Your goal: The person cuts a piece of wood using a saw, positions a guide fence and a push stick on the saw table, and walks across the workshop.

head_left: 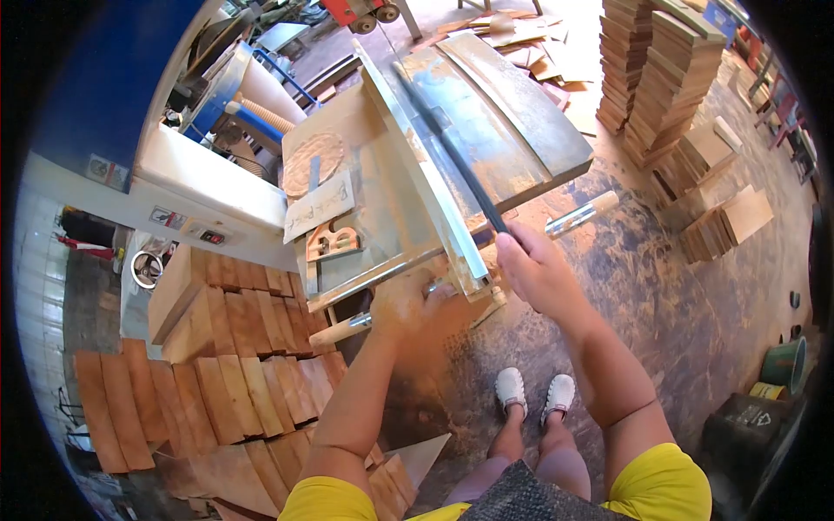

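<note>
A band saw table [530, 108] dusted with sawdust stands before me, with a long pale metal fence [426, 169] running across it. My right hand [534, 265] is closed around the near end of a long dark bar [465, 169], which reaches along the table beside the fence toward the blade [388, 50]. Below the fence's near end is my left hand [404, 304], by the table's front edge. Its fingers are partly hidden and blurred among brown dust, so its grip is unclear.
Stacked wood blocks [239, 391] fill the lower left. Tall board stacks [673, 82] and lower piles [730, 221] stand right. A wooden saw handle [334, 242] and a flat board [321, 207] lie left of the fence. Offcuts [512, 39] litter the floor behind.
</note>
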`<action>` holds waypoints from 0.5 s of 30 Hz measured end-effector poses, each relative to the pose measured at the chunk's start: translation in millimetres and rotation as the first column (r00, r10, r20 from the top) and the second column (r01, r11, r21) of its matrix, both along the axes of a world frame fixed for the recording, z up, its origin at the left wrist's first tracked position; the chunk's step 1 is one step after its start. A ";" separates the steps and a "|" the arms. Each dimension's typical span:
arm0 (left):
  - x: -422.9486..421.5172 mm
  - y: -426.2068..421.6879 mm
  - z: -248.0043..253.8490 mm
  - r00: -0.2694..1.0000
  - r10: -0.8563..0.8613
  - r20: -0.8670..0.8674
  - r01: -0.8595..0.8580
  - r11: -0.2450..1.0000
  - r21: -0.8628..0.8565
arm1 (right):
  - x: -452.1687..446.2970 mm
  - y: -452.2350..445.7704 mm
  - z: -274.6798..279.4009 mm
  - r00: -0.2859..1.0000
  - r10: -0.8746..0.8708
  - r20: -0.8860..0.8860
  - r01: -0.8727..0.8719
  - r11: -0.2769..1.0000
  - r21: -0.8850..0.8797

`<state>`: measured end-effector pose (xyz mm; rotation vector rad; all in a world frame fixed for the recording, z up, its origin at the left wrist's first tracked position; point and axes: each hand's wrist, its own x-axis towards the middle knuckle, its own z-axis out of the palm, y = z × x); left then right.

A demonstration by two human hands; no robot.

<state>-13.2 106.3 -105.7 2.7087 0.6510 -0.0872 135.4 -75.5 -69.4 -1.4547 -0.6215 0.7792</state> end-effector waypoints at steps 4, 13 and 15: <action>1.2 -0.5 0.1 1.000 0.010 -0.014 -0.011 1.000 -0.002 | -9.7 8.2 1.6 0.937 -0.040 -0.348 0.093 0.986 0.137; -0.8 -4.1 -1.0 0.999 0.029 -0.020 -0.029 0.999 0.039 | -14.1 13.0 -10.4 0.937 -0.063 -0.344 0.130 0.976 0.175; -1.5 -1.7 -5.5 1.000 0.020 -0.006 -0.020 0.999 0.041 | -11.0 9.0 -12.2 0.948 -0.036 -0.316 0.095 0.981 0.171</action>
